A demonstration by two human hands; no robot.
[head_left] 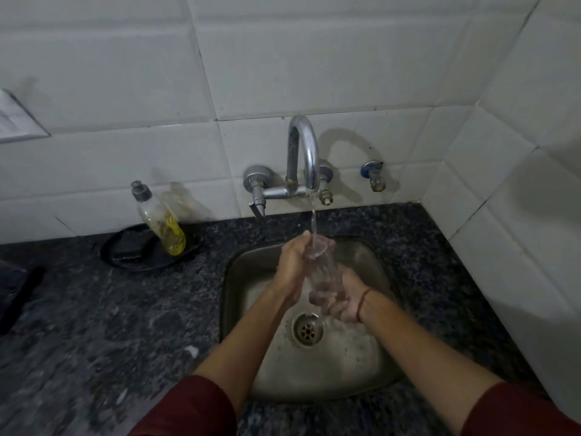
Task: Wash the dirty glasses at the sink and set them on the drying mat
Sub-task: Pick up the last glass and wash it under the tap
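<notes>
Clear glass (322,272): I count one | left hand (294,262) clasps rim end | right hand (341,298) clasps base | one tap stream (313,220) above.

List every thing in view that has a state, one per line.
Tap: running, water falling into the glass.
Glass: held over the sink, tilted, mouth up.
Left hand: grip closed near the rim.
Right hand: grip closed on the base.
Soap bottle: capped, leaning.
Sink: wet, drain open.

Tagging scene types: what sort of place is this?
Most likely a home kitchen: a small steel sink set in a dark granite counter, a wall-mounted tap on white tiles, and a dish soap bottle nearby.
</notes>
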